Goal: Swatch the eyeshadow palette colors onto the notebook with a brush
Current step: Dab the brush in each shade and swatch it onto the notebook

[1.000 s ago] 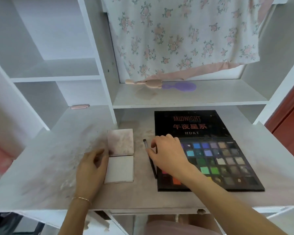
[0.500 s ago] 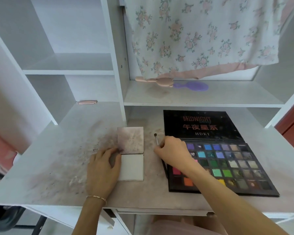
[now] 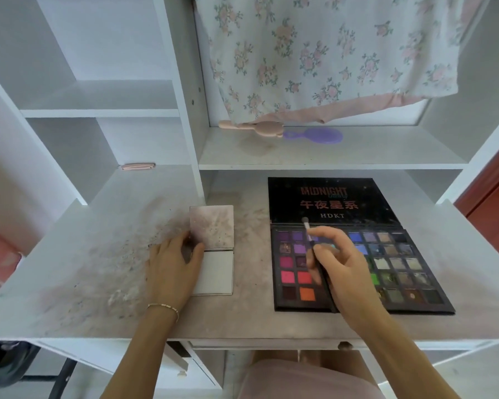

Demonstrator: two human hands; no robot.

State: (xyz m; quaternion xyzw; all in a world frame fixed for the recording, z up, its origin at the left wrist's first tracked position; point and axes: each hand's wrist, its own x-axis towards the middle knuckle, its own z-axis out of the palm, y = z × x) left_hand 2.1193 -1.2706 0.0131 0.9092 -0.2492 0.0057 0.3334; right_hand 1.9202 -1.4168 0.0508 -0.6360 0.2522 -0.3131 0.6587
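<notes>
One eyeshadow palette [image 3: 392, 272], open on the desk [image 3: 69, 254], lid laid flat behind its pans. One brush [image 3: 314, 254], pinched in the right hand [image 3: 343, 272] above the palette's left columns, bristle tip up. One notebook [image 3: 213, 254], open; left hand [image 3: 172, 269] rests flat on its left edge. Two hairbrushes [image 3: 314, 136] on the shelf. The hand hides several pans.

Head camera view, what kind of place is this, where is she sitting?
Probably a dressing or vanity desk in a bedroom at home. A white desk with built-in shelves holds an open eyeshadow palette, two hairbrushes lie on the shelf above it, and a floral garment hangs overhead.
</notes>
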